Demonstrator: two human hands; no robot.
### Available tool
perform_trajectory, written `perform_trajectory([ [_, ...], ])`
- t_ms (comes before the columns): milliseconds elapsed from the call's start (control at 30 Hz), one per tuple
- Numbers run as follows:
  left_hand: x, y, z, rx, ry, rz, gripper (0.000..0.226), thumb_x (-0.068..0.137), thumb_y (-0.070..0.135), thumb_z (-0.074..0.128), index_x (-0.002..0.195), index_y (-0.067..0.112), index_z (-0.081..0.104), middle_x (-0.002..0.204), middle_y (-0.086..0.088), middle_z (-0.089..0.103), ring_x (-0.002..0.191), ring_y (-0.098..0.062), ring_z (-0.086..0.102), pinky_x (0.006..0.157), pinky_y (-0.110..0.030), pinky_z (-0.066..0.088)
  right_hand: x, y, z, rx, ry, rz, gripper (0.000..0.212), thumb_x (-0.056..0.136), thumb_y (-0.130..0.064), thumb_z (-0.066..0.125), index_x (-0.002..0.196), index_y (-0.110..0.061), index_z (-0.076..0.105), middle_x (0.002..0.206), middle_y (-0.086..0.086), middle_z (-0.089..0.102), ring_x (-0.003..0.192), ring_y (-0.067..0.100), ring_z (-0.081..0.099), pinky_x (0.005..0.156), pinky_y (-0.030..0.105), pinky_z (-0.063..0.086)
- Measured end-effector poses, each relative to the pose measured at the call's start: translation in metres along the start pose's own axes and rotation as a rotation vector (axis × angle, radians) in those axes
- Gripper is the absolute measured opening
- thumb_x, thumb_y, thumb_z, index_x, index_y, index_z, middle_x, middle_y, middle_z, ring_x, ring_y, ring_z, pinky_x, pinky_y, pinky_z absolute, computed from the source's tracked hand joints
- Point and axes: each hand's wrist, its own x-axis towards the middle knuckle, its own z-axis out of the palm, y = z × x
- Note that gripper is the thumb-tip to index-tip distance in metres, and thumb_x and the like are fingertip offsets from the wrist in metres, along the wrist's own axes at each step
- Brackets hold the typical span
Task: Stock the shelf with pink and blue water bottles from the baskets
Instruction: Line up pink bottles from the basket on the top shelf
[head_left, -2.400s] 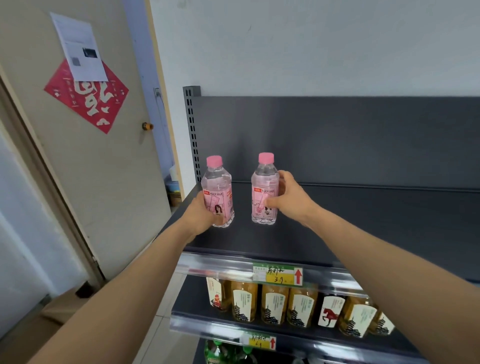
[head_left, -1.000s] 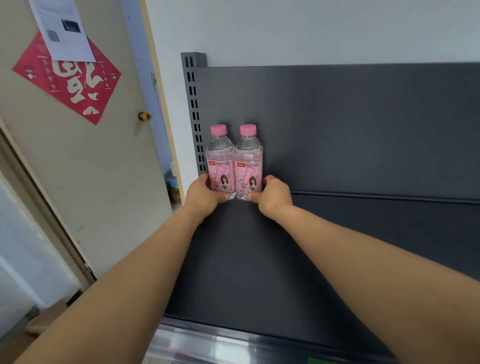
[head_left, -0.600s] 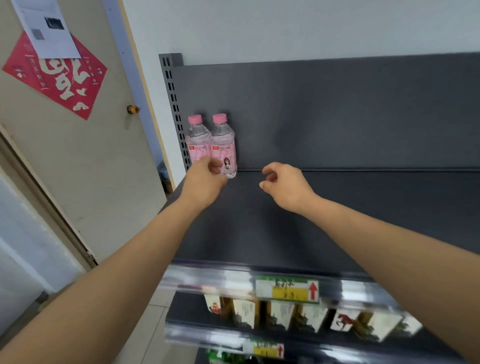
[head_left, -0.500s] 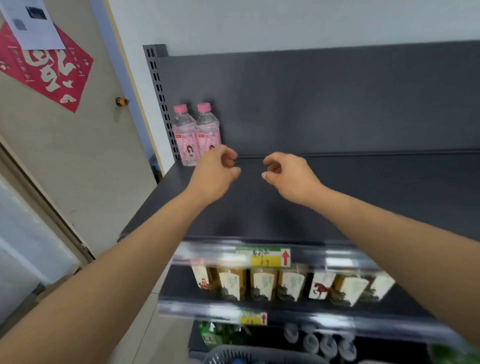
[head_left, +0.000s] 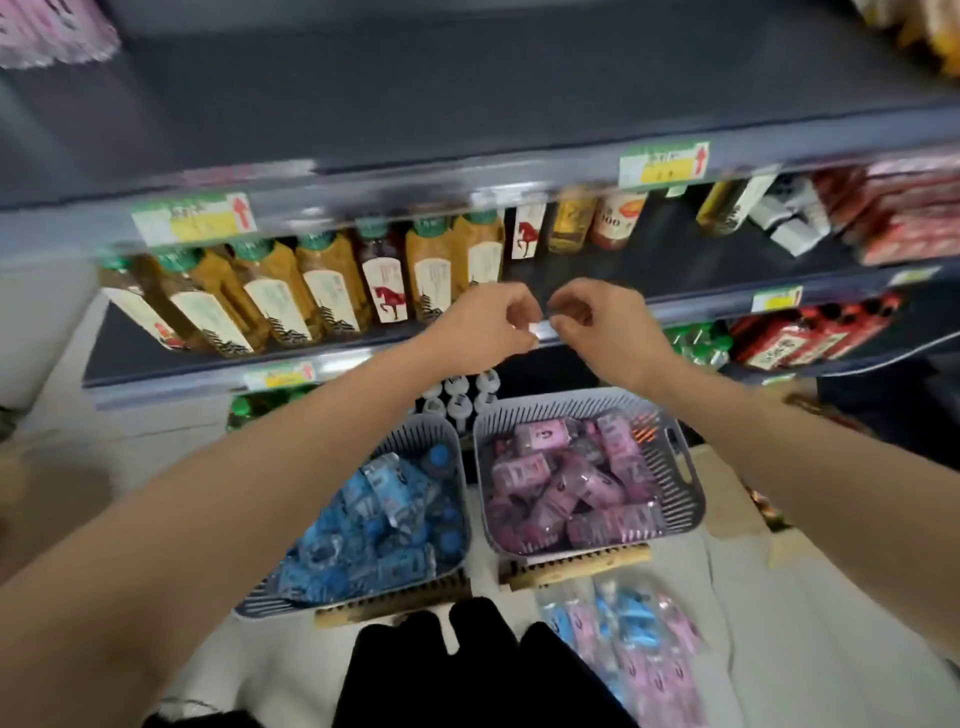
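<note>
Head view: left hand (head_left: 488, 322) and right hand (head_left: 605, 327) are held loosely curled; nothing is gripped. Blue bottles (head_left: 374, 519) and pink bottles (head_left: 566, 488) are heaped below.

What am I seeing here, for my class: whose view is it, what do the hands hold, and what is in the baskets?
No machine: a person wears a camera on the head, so the picture looks down past their own arms. The left hand and right hand hover, fingers loosely curled, holding nothing. Below, the left basket holds blue bottles, the right basket pink bottles. They go on the dark top shelf.
</note>
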Motion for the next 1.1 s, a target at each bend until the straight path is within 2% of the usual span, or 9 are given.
perform_trajectory([
  [100,0.011,-0.019,0.063,0.018,-0.165,-0.099,0.024,0.085,0.009,0.064,0.109,0.003,0.062,0.096,-0.006,0.059,0.081,-0.014,0.054,0.073,-0.023,0.040,-0.020,0.056,0.025,-0.078,-0.164,0.129,0.022,0.087,-0.012,0.060,0.107,-0.004,0.065,0.098,0.013,0.069,0.094,0.028,0.063,0.083,0.032,0.048],
  [233,0.022,-0.052,0.126,0.112,-0.292,-0.206,0.027,0.088,0.009,0.061,0.113,-0.003,0.061,0.118,-0.014,0.061,0.110,-0.026,0.056,0.077,-0.023,0.036,-0.037,0.122,0.066,-0.153,-0.358,0.226,0.022,0.088,-0.009,0.056,0.106,0.000,0.065,0.109,0.019,0.067,0.103,0.034,0.061,0.087,0.034,0.047],
  [433,0.046,-0.111,0.192,0.197,-0.384,-0.337,0.028,0.091,0.014,0.056,0.113,-0.002,0.062,0.115,-0.016,0.062,0.109,-0.028,0.057,0.089,-0.029,0.043,-0.039,0.192,0.120,-0.257,-0.580,0.300,0.031,0.095,-0.014,0.047,0.124,-0.007,0.055,0.125,0.015,0.060,0.113,0.029,0.057,0.093,0.031,0.045],
  [533,0.060,-0.139,0.221,0.233,-0.384,-0.380,0.029,0.091,0.012,0.056,0.113,-0.004,0.061,0.109,-0.017,0.063,0.105,-0.029,0.059,0.085,-0.032,0.045,-0.034,0.219,0.150,-0.286,-0.605,0.330,0.034,0.095,-0.016,0.051,0.128,-0.010,0.051,0.128,0.014,0.056,0.113,0.026,0.057,0.084,0.024,0.043],
  [667,0.079,-0.171,0.257,0.271,-0.387,-0.397,0.020,0.090,0.011,0.059,0.106,-0.001,0.059,0.106,-0.016,0.060,0.096,-0.027,0.059,0.078,-0.033,0.044,-0.030,0.245,0.188,-0.312,-0.659,0.336,0.048,0.091,-0.012,0.056,0.137,-0.008,0.043,0.141,0.015,0.044,0.124,0.028,0.049,0.101,0.030,0.041],
  [733,0.086,-0.185,0.274,0.299,-0.374,-0.399,0.033,0.086,0.012,0.064,0.115,0.000,0.056,0.111,-0.014,0.059,0.098,-0.026,0.059,0.080,-0.031,0.047,-0.031,0.258,0.205,-0.324,-0.694,0.320,0.057,0.089,-0.013,0.060,0.141,-0.012,0.038,0.148,0.012,0.037,0.136,0.028,0.037,0.113,0.034,0.029],
  [833,0.093,-0.200,0.296,0.349,-0.397,-0.416,0.055,0.078,0.019,0.073,0.125,0.004,0.050,0.117,-0.013,0.055,0.106,-0.027,0.055,0.094,-0.038,0.047,-0.033,0.277,0.226,-0.351,-0.734,0.335,0.083,0.084,-0.013,0.065,0.150,-0.022,0.016,0.156,0.009,0.022,0.146,0.032,0.013,0.117,0.045,0.018],
  [967,0.101,-0.210,0.315,0.368,-0.437,-0.445,0.076,0.078,0.016,0.072,0.141,0.007,0.032,0.137,-0.017,0.044,0.132,-0.035,0.037,0.109,-0.051,0.033,-0.031,0.289,0.235,-0.426,-0.750,0.318,0.091,0.082,-0.016,0.069,0.151,-0.024,0.010,0.156,0.011,0.020,0.144,0.039,0.013,0.113,0.053,0.026],
  [1100,0.101,-0.212,0.325,0.436,-0.412,-0.411,0.078,0.081,-0.001,0.064,0.145,0.007,0.020,0.129,-0.018,0.050,0.125,-0.036,0.045,0.106,-0.048,0.037,-0.028,0.293,0.236,-0.429,-0.721,0.302,0.091,0.080,-0.012,0.071,0.150,-0.025,0.014,0.154,0.009,0.026,0.141,0.036,0.024,0.108,0.046,0.038],
])
